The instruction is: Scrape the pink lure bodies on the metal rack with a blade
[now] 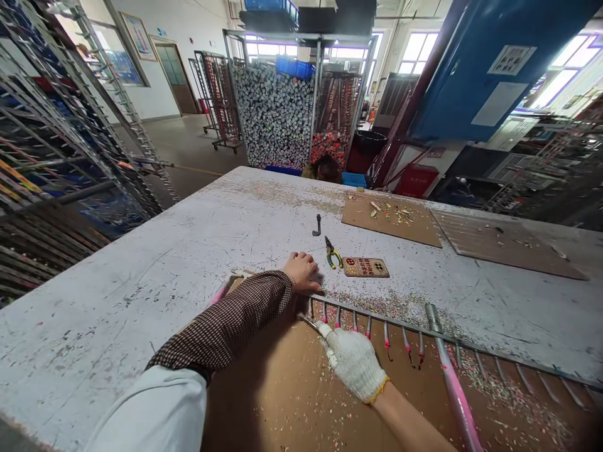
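My left hand (302, 272), bare below a checked sleeve, lies at the upper left end of a long metal rack bar (377, 316); what its fingers may grip is hidden. My right hand (354, 360), in a white knitted glove, is closed around a thin metal tool (308, 321) whose tip reaches the first prongs. Several prongs with pink paint (387, 336) hang from the bar. A pink and grey tube (453, 380) crosses the bar at the right. Brown cardboard (292, 389) lies under the rack, sprinkled with paint chips.
Beyond my hands lie pliers (333, 252), a printed card (366, 267) and a dark angled tool (318, 225) on the white table (202, 232). Cardboard sheets (391, 218) with scraps lie farther back. A person's head (328, 168) shows behind the far edge. Racks (61, 125) stand left.
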The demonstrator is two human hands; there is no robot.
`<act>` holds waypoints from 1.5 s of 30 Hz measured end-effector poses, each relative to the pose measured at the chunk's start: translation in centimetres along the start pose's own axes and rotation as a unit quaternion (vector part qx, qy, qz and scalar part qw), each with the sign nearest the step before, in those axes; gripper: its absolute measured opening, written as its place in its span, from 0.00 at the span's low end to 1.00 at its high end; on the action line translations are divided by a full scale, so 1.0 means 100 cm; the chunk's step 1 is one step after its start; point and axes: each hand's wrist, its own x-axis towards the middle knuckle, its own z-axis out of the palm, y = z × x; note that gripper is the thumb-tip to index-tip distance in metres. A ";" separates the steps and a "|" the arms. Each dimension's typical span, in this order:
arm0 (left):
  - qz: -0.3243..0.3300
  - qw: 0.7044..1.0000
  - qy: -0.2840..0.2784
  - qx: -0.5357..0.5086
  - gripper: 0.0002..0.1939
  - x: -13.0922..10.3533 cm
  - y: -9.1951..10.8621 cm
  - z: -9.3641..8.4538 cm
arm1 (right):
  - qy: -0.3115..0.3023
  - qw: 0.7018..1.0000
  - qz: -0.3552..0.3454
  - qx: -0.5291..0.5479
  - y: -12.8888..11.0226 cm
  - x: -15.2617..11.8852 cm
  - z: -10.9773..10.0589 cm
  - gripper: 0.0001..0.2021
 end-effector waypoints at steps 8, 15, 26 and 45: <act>0.023 0.998 -0.049 0.030 0.32 0.012 0.001 0.010 | 0.012 1.000 -0.019 0.011 0.006 0.000 -0.007 0.28; 0.020 0.998 -0.050 0.017 0.29 0.006 0.002 0.003 | 0.051 0.997 -0.038 0.032 0.012 -0.024 -0.011 0.29; 0.017 0.998 -0.059 0.029 0.27 0.007 0.006 0.002 | 0.102 0.979 0.011 0.179 0.020 -0.033 0.005 0.26; 0.026 0.995 -0.068 0.069 0.30 0.005 -0.006 -0.007 | 0.131 0.991 0.013 0.035 0.017 -0.029 0.009 0.22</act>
